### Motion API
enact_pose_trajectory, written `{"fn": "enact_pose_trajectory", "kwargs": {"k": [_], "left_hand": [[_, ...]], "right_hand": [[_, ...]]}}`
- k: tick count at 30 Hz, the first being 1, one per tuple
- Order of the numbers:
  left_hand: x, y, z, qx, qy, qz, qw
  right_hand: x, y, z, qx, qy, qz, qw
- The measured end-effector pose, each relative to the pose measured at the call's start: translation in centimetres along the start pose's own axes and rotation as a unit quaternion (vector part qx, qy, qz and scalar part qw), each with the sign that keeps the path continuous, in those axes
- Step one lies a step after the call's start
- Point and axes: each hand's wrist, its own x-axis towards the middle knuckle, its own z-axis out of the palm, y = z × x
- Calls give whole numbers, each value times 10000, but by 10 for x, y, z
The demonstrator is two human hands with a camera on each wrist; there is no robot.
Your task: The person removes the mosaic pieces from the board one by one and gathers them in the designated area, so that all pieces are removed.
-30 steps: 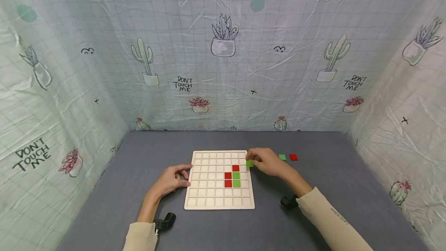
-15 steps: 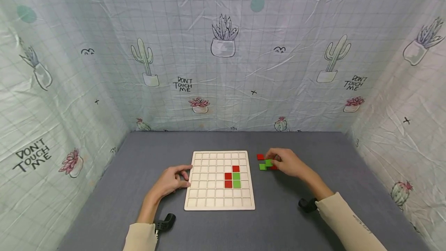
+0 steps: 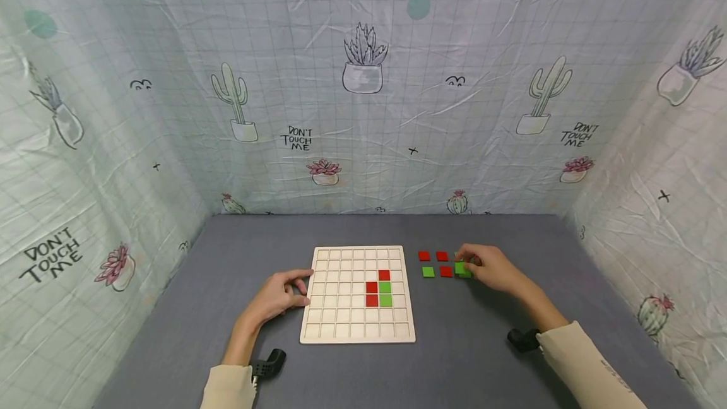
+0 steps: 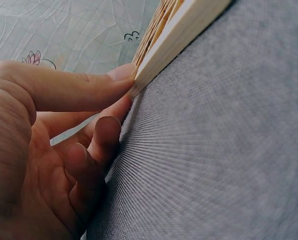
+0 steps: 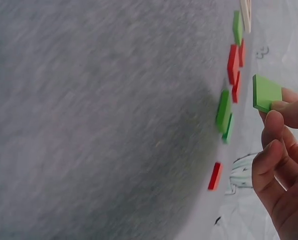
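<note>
My left hand [image 3: 276, 290] touches the left edge of a pale wooden grid board [image 3: 341, 319], thumb and index fingertip apart along it. In the left wrist view the thumb [image 4: 88, 89] is straight against the board's edge [image 4: 176, 42], while other fingers curl loosely. Over the loose tiles right of the board, my right hand [image 3: 493, 266] pinches a green square tile [image 5: 267, 93] between thumb and fingers, raised off the table. On the board lie a few red tiles [image 3: 372, 300] and two green tiles [image 3: 385, 293].
Right of the board, loose red tiles [image 3: 424, 256] and green tiles [image 3: 428, 272] lie flat in two rows. My right hand partly covers some; another red tile [image 5: 215, 176] shows in the right wrist view. A patterned curtain [image 3: 363, 112] surrounds the grey table [image 3: 363, 374].
My right hand has moved right from the board's upper right edge, carrying the green tile over the loose tiles and uncovering several of them. The left hand and board have stayed put.
</note>
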Motion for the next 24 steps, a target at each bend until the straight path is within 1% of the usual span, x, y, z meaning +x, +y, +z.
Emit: {"fn": "enact_pose_trajectory", "kwargs": {"k": [7, 17, 24], "left_hand": [[0, 2, 1, 24, 26, -38, 10000], [-1, 3, 0, -8, -16, -35, 10000], [-1, 3, -1, -19, -4, -14, 10000]], "right_hand": [[-10, 12, -3, -180, 65, 119, 9997], [-21, 30, -10, -52, -15, 431, 9991], [-24, 42, -13, 5, -111, 600, 9981]]}}
